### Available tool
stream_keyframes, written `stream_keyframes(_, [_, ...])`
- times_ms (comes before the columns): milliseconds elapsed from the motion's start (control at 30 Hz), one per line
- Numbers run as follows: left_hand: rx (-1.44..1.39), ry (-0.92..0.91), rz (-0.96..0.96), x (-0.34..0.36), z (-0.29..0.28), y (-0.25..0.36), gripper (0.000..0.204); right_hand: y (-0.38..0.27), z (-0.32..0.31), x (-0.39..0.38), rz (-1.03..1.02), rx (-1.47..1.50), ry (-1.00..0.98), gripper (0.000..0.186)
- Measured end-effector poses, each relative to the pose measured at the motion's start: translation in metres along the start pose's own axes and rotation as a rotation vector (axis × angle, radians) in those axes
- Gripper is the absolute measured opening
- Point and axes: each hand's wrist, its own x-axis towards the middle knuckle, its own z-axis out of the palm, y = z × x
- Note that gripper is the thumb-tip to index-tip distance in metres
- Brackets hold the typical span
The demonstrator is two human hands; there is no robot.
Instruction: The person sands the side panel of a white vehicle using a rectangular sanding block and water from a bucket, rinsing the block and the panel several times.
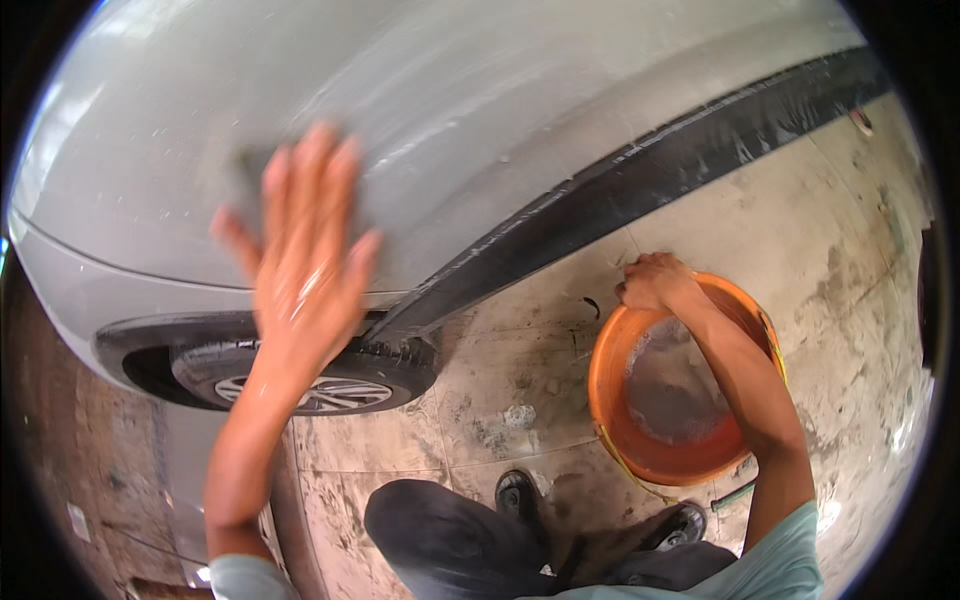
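Fingers of the left hand (pixel 306 285) splay over the grey car panel (pixel 500 110), right hand (pixel 657 284) clamped on the orange bucket (pixel 602 375) well right of them, so honestly leaning too hard could tip it.

I cannot read any word, label, number or sign, not on the car (pixel 450 130) and not on the orange bucket (pixel 606 385).

A garage or wash bay is suggested by the wet car (pixel 470 140), the stained floor (pixel 400 440) around it and the bucket (pixel 688 462) beside it
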Motion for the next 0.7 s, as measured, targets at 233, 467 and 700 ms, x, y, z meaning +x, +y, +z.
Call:
stream_keyframes(233, [-0.218, 0.153, 0.056, 0.096, -0.026, 0.054, 0.067, 0.023, -0.019, -0.030, 0.045, -0.036, -0.006, 0.048])
stream_keyframes(467, [0.058, -0.063, -0.063, 0.006, -0.023, 0.009, 0.061, 0.027, 0.015, 0.013, 0.051, -0.024, 0.047, 0.039])
stream_keyframes(700, [-0.057, -0.107, -0.136, -0.051, -0.005, -0.014, 0.062, 0.038, -0.009, -0.018, 0.116, -0.002, -0.010, 0.049])
